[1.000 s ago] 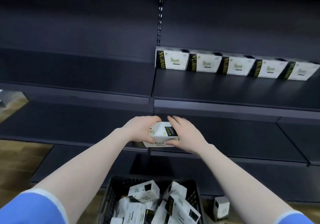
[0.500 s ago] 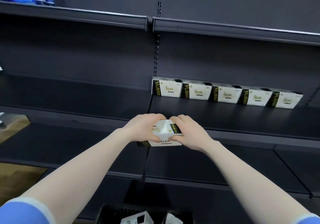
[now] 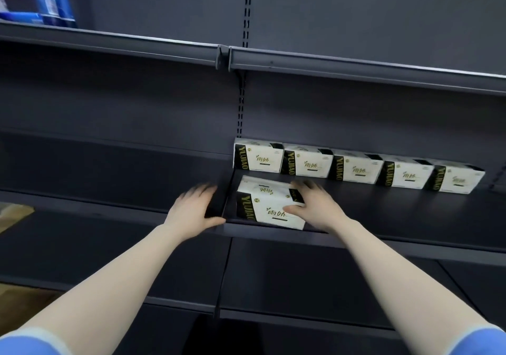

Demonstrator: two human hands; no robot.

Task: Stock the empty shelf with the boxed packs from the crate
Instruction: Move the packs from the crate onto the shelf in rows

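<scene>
A white boxed pack with a black band stands on the dark shelf, at its front left corner. My right hand holds the pack's right end, fingers over the top and thumb on the front face. My left hand is off the pack, to its left, fingers spread and blurred, thumb near the shelf's front edge. Behind the pack, several matching boxes stand in a row along the back wall. The crate is out of view.
Another shelf runs close above the stocked one. Blue packages stand on it at the far left. Lower shelves lie beneath my arms. A strip of wooden floor shows at the left edge.
Both hands lifted the pack from waist height and set it on the shelf's front. My left hand has let go and moved left. The view tilted up, so the crate dropped out of sight.
</scene>
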